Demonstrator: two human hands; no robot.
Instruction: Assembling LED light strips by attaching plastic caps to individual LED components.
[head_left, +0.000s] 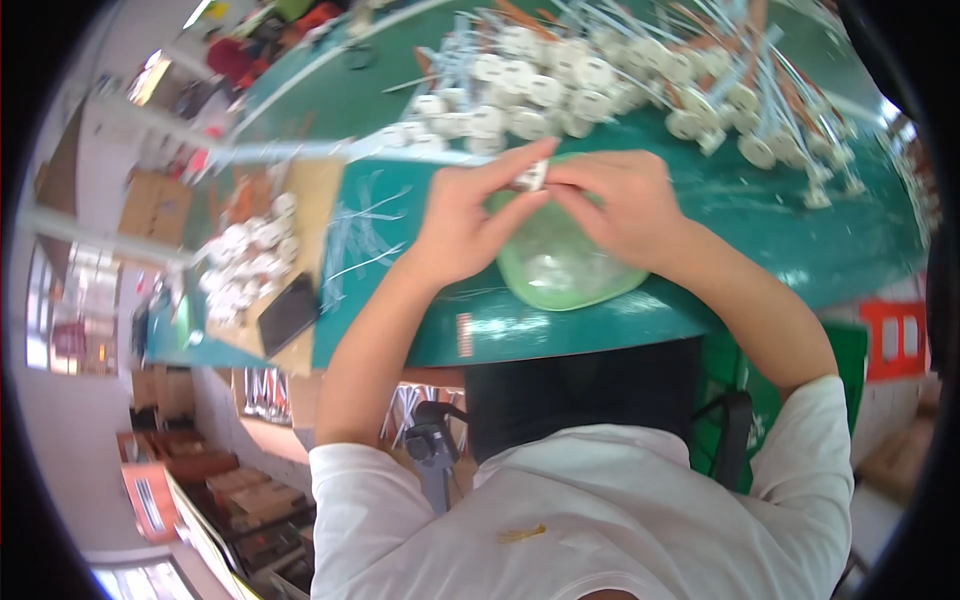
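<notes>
Between my two hands is a small white round part (533, 176) with dark marks on it. My left hand (462, 222) pinches it from the left with thumb and fingers. My right hand (625, 208) has thumb and index finger closed at its right side; the fingertips partly cover the part. Beneath both hands sits a pale green translucent bowl (570, 285); what it holds cannot be made out. Beyond them lies a big heap of white disc-headed parts (530, 95) with grey-blue and orange-brown wire-like stems.
The green tabletop (400, 335) carries thin white strands (365, 235) on the left. Farther left are another pile of white parts (250, 255) and a dark flat block (287, 315) on a cardboard sheet. A red crate (893, 340) stands right. Chair armrests (432, 440) flank me.
</notes>
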